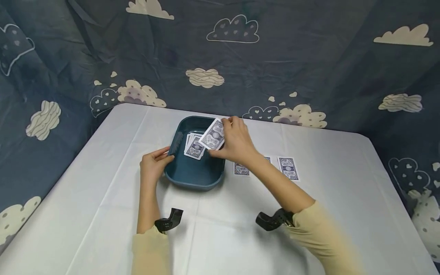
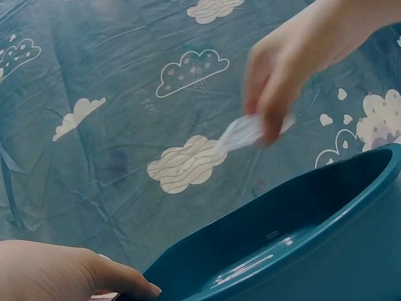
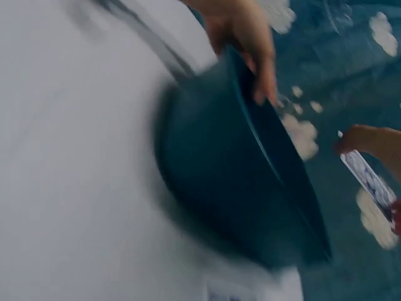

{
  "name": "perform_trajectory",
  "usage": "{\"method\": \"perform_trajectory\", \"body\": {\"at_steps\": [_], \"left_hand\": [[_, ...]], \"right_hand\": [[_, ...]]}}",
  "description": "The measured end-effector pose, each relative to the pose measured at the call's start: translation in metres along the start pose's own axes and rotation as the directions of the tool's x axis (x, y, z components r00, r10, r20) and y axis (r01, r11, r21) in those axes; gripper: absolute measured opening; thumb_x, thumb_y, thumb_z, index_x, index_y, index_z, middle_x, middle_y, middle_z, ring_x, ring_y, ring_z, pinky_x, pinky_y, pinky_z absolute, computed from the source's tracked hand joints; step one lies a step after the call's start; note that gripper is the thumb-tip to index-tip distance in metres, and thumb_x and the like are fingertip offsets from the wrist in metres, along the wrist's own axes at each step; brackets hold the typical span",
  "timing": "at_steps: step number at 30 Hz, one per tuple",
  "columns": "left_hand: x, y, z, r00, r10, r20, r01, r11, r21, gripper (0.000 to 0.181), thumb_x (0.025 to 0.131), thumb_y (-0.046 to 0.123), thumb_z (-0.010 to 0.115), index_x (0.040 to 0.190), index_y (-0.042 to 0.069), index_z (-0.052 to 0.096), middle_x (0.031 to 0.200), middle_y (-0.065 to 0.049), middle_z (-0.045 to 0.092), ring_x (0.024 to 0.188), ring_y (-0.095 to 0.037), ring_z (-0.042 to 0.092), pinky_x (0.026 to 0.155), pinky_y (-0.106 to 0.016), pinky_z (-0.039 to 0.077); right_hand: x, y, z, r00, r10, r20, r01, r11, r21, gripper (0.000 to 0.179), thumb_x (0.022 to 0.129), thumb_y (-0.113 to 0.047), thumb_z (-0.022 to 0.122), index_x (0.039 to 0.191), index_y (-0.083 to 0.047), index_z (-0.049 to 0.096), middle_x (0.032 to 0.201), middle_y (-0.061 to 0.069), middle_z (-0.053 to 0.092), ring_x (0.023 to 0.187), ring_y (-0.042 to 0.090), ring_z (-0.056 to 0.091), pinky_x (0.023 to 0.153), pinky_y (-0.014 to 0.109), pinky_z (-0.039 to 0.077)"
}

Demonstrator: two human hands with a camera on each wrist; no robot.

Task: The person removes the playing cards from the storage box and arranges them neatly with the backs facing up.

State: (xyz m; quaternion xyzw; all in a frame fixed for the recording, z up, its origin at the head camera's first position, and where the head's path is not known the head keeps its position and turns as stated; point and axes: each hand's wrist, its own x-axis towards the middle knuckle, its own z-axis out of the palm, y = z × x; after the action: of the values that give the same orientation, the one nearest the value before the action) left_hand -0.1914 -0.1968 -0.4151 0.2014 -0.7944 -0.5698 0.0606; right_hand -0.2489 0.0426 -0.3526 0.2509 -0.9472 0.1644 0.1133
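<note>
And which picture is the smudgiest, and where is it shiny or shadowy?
Right wrist: smudgiest, teal tub and white tabletop blurred; left wrist: right hand softly blurred, pale glare streaks inside the tub; head: mostly clear, soft shadow on the tabletop near the right sleeve.

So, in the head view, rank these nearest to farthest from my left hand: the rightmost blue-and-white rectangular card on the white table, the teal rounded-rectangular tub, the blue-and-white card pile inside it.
1. Teal tub: touching your left hand.
2. Card pile: inside the tub, right of that hand.
3. Rightmost card: on the table, right of the tub.
</note>
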Motion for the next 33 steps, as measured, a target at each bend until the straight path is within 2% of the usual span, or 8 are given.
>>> {"method": "perform_trajectory", "body": {"at_steps": [5,8,12,17,21,25,30,33], "left_hand": [[0.001,0.002,-0.001,1.000,0.021,-0.010,-0.021,1.000,0.023,0.037,0.080,0.014,0.070,0.116,0.009,0.066,0.110,-0.016,0.065,0.104,-0.024,0.062,0.093,-0.034,0.045],[0.001,0.003,-0.003,1.000,0.026,-0.012,-0.025,0.999,0.028,0.037,0.080,0.015,0.070,0.116,0.009,0.065,0.110,-0.016,0.065,0.104,-0.024,0.062,0.092,-0.034,0.045],[0.000,0.004,-0.005,1.000,0.013,-0.007,-0.013,1.000,0.022,0.037,0.080,0.015,0.069,0.117,0.009,0.065,0.111,-0.016,0.065,0.105,-0.023,0.061,0.092,-0.033,0.045],[-0.001,0.004,-0.007,1.000,-0.001,-0.010,0.001,1.000,0.019,0.037,0.080,0.015,0.069,0.117,0.010,0.065,0.112,-0.015,0.065,0.105,-0.023,0.061,0.092,-0.033,0.045],[0.000,0.001,-0.008,1.000,-0.018,-0.005,0.018,1.000,0.021,0.038,0.080,0.016,0.070,0.117,0.011,0.065,0.111,-0.013,0.066,0.104,-0.021,0.062,0.087,-0.029,0.046],[0.000,-0.001,-0.005,0.999,-0.033,0.003,0.033,0.999,0.011,0.039,0.080,0.017,0.071,0.117,0.012,0.065,0.111,-0.013,0.066,0.102,-0.019,0.062,0.082,-0.023,0.047],[0.000,-0.001,-0.002,0.999,-0.033,0.005,0.033,0.999,-0.003,0.038,0.079,0.016,0.071,0.117,0.011,0.065,0.110,-0.013,0.066,0.100,-0.016,0.063,0.079,-0.019,0.047],[0.000,-0.001,0.000,0.999,-0.036,0.012,0.036,0.999,-0.005,0.038,0.080,0.016,0.071,0.117,0.011,0.065,0.111,-0.013,0.066,0.100,-0.016,0.063,0.077,-0.017,0.047]], "right_hand": [[-0.023,0.062,-0.031,0.997,0.042,0.069,-0.045,0.998,0.041,0.099,0.052,-0.037,0.084,0.128,0.008,0.041,0.115,0.021,0.040,0.103,0.033,0.036,0.092,0.046,0.031],[-0.042,0.103,-0.048,0.985,0.094,0.142,-0.101,0.994,0.040,0.099,0.053,-0.030,0.086,0.130,0.009,0.037,0.118,0.024,0.038,0.105,0.036,0.034,0.092,0.050,0.030],[-0.071,0.155,-0.064,0.950,0.168,0.262,-0.178,0.984,0.013,0.096,0.055,-0.021,0.086,0.132,0.007,0.036,0.122,0.028,0.034,0.108,0.040,0.032,0.092,0.055,0.031],[-0.107,0.205,-0.070,0.891,0.140,0.431,-0.140,0.990,-0.033,0.092,0.055,-0.019,0.087,0.132,0.002,0.040,0.124,0.027,0.037,0.113,0.043,0.035,0.092,0.059,0.035],[-0.123,0.225,-0.063,0.845,0.142,0.516,-0.111,0.990,-0.092,0.092,0.052,-0.024,0.089,0.131,-0.004,0.046,0.126,0.023,0.042,0.115,0.042,0.039,0.091,0.060,0.038],[-0.130,0.235,-0.055,0.814,0.150,0.561,-0.123,0.989,-0.085,0.091,0.054,-0.025,0.088,0.131,-0.004,0.045,0.126,0.022,0.042,0.115,0.042,0.039,0.090,0.060,0.038],[-0.132,0.242,-0.052,0.796,0.171,0.581,-0.171,0.984,-0.055,0.094,0.052,-0.027,0.089,0.132,-0.004,0.044,0.124,0.024,0.042,0.113,0.043,0.041,0.089,0.061,0.038],[-0.132,0.243,-0.052,0.800,0.196,0.568,-0.200,0.978,-0.056,0.095,0.054,-0.032,0.088,0.132,-0.006,0.043,0.124,0.025,0.043,0.112,0.044,0.041,0.088,0.063,0.038]]}}
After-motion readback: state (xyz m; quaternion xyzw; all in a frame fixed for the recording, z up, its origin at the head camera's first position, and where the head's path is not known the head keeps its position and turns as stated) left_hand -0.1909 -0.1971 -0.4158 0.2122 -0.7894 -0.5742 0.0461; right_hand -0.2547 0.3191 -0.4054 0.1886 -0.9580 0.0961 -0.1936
